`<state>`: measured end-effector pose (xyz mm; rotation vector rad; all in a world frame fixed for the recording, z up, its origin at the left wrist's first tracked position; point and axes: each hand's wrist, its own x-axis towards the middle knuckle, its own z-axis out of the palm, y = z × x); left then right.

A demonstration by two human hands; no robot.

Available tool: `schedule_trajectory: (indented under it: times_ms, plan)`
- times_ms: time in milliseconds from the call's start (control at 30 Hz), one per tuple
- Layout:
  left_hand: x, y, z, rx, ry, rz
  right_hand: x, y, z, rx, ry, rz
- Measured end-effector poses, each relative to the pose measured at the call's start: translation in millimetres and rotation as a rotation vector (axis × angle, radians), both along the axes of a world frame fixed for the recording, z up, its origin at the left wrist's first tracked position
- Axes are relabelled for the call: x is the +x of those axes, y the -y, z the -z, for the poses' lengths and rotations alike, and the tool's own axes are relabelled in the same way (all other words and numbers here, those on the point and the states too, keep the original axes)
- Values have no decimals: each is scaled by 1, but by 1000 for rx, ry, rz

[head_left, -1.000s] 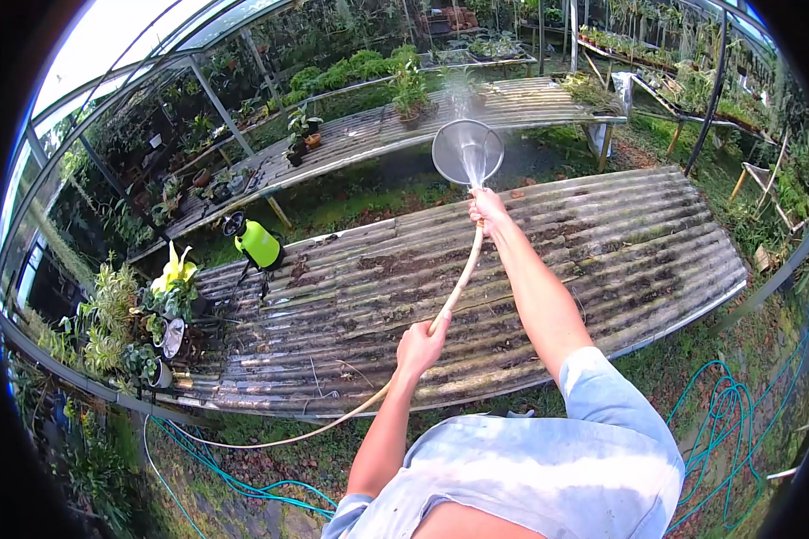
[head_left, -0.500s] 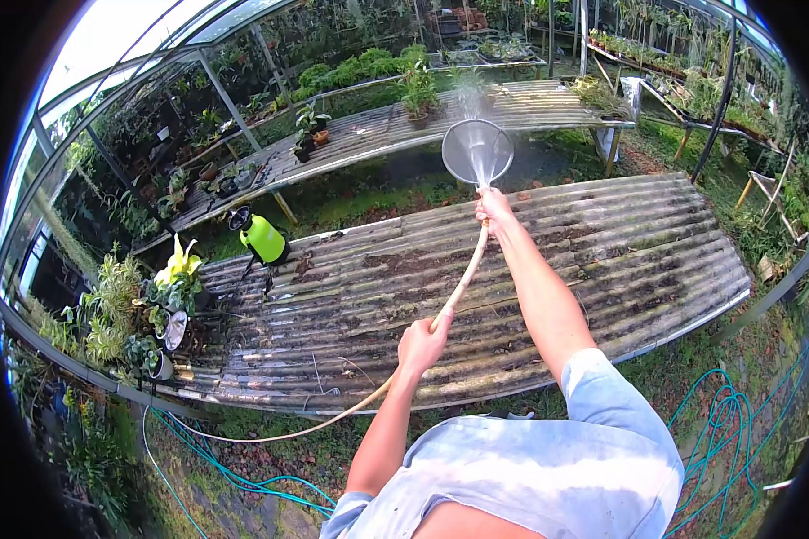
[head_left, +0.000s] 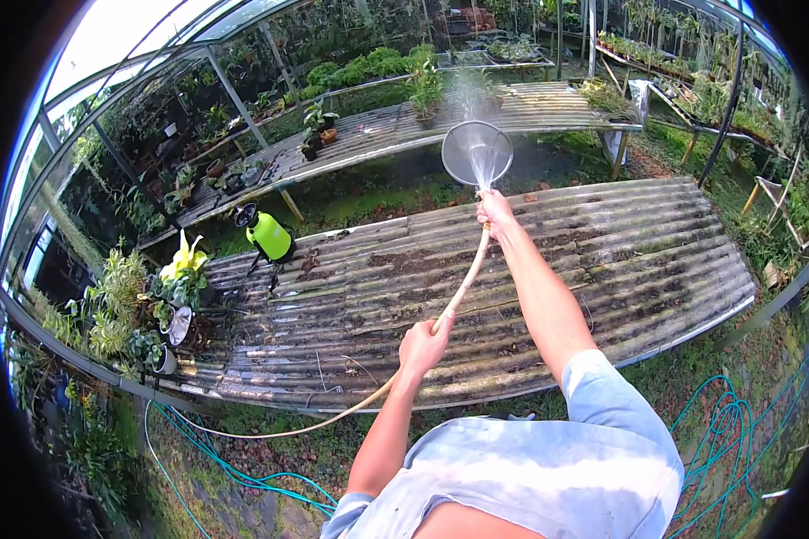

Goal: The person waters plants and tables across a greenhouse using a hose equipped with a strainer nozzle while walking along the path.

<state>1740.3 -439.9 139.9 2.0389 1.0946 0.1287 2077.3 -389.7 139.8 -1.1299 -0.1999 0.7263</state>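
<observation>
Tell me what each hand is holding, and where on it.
Both hold the hose: the right hand near its spraying end, the left hand farther back. Whether the right also grips the round mesh is unclear.

Daylight [head_left: 130, 36] glares white at my upper left through a grey metal frame [head_left: 236, 97], while before me a corrugated table [head_left: 643, 256] and a farther corrugated table [head_left: 548, 105] stand over mossy ground [head_left: 360, 196].

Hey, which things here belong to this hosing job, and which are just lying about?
In use:
cream hose, in left hand and right hand
round mesh piece, in the water spray

Apparently just lying about:
green sprayer bottle
teal hose
yellow-leafed plant
</observation>
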Motion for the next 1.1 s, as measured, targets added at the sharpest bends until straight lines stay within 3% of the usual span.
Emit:
schedule_trajectory:
  times_ms: [1100]
  plan:
    - [12, 7, 6, 25, -14, 50, 22, 18, 23, 17, -21, 109]
